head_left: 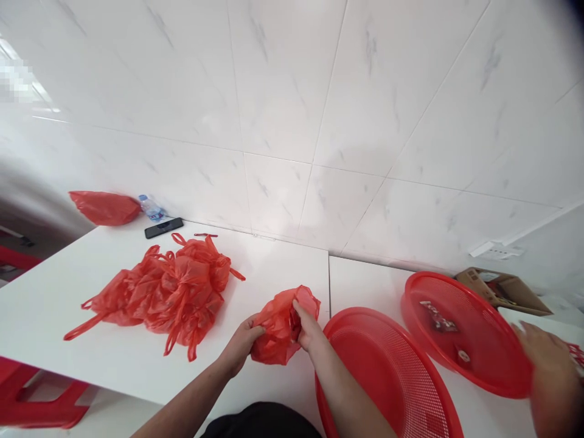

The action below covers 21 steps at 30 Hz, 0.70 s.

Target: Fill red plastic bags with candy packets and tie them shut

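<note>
the left hand point(241, 344) and the right hand point(306, 325) close in from either side on a crumpled red plastic bag point(280, 328), left fingers curled round its side, right fingers pinching into its upper folds. it sits just left of the seam point(329, 286) between two white tables, though whether it touches the tabletop is hard to say from this angle.

a strip of white tabletop separates the hands from a heap of knotted red plastic bags point(173, 292) on the left. the front table edge point(91, 382) runs low across the view, with a red plastic stool point(36, 395) below it.

to the right, a round red mesh basket point(387, 377) lies just beside the right forearm, its rim overlapping a second red basket point(469, 334) that holds torn wrappers point(438, 316). a blurred hand point(550, 377), probably a co-worker's, reaches in at the right edge; its grip is unclear.

farther back stand a black phone point(163, 228), a water bottle point(151, 208), another red bag point(104, 208), and a cardboard box point(502, 292) against the tiled wall point(283, 91).
</note>
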Each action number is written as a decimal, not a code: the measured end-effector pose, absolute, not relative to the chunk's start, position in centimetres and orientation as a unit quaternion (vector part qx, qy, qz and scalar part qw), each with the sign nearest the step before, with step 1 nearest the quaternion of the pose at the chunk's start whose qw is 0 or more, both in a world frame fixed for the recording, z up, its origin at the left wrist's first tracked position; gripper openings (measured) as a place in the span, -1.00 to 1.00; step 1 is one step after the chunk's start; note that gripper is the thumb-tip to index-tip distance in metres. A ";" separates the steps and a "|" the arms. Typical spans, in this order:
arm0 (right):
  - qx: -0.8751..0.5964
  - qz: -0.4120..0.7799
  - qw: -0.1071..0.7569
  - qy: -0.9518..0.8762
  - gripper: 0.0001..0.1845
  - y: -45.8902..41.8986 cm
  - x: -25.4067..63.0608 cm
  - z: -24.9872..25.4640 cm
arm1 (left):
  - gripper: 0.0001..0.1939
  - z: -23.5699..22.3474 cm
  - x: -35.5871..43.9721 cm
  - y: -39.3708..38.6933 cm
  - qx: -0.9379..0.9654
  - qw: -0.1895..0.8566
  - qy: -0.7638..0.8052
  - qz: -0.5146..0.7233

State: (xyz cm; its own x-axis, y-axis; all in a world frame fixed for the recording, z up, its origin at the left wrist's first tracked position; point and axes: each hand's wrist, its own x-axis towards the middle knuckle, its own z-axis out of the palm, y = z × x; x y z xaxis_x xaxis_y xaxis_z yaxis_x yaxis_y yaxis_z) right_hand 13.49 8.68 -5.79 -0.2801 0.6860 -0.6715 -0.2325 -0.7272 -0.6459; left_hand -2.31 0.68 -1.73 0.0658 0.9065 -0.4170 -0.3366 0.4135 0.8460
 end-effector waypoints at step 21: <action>-0.644 0.298 0.169 -0.684 -0.89 9.7 18.2 -1.8 | -0.46 -0.4 -6.5 1.5 0.273 0.560 0.627 0.468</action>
